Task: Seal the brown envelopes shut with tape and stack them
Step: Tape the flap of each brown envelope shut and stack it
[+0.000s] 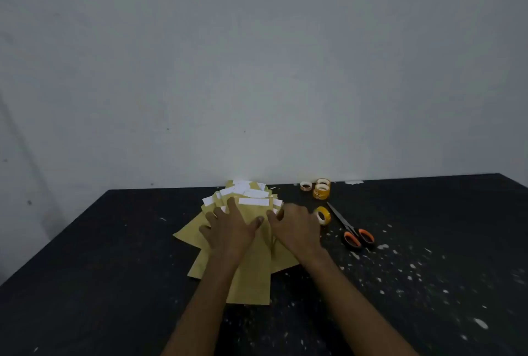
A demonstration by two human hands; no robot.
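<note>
Left hand [228, 231] lies spread flat on the fanned pile of thin brown paper envelopes [251, 278] beneath it. Right hand [298, 230] rests alongside, its hold unclear. Probably light, floppy and slippery, so lift by an edge.

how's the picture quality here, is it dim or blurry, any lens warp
Head view: dim, flat light, the black table swallowing detail; soft overall, the right hand smeared while the left hand, spread on the brown envelopes, reads sharper; the table's sides splay outward as a wide lens does; no harsh glare, only faint shine on the tape rolls.
</note>
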